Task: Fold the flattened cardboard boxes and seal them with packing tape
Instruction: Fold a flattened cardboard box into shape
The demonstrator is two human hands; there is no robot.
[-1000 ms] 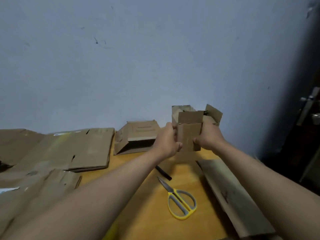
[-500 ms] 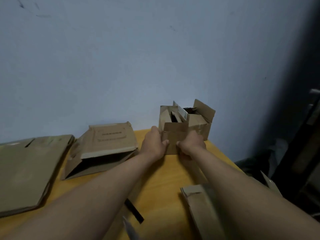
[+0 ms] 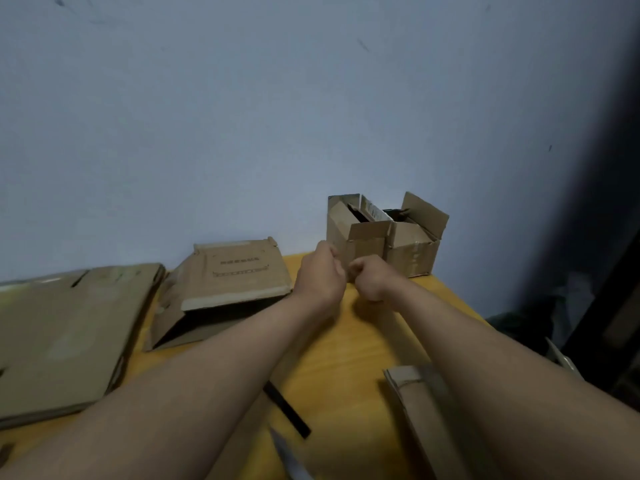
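The small box [image 3: 360, 237] I held up a second ago now stands on the worktop [image 3: 346, 358] by the wall, my hands [image 3: 320, 275] low at its near side.

A makeshift packing corner in a plain room — bare blue-grey wall [image 3: 311, 116], yellow wooden tabletop [image 3: 346, 358], flattened cardboard [image 3: 62, 341] stacked left of the grip.

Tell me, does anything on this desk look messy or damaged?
Somewhat. The box by the wall gapes open, flaps splayed at different angles. The mailer box beside it sits half-collapsed and lopsided. A dark strip lies loose on the table. Nothing is spilled.
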